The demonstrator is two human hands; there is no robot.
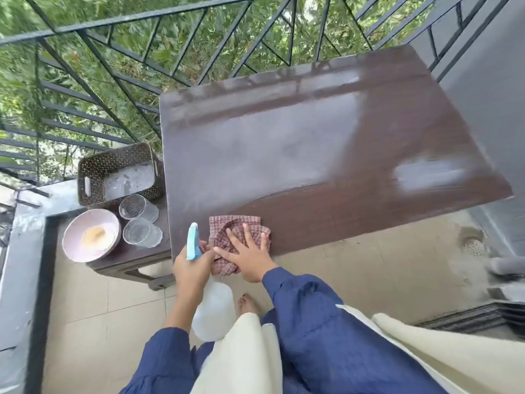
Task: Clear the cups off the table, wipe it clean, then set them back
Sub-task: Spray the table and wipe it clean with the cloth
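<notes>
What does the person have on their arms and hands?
Loose dark blue sleeves. The left sleeve stops partway up the forearm, and the right sleeve reaches the wrist. The left hand and right hand are bare, with no gloves. A cream scarf hangs in front.

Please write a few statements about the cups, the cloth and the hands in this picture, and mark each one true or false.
1. The right hand presses a checked cloth on the table. True.
2. The glass cups stand on that table. False: they stand on the low side table.
3. The left hand holds a spray bottle. True.
4. The pink bowl lies inside the basket. False: it sits outside the basket, beside the cups.
</notes>
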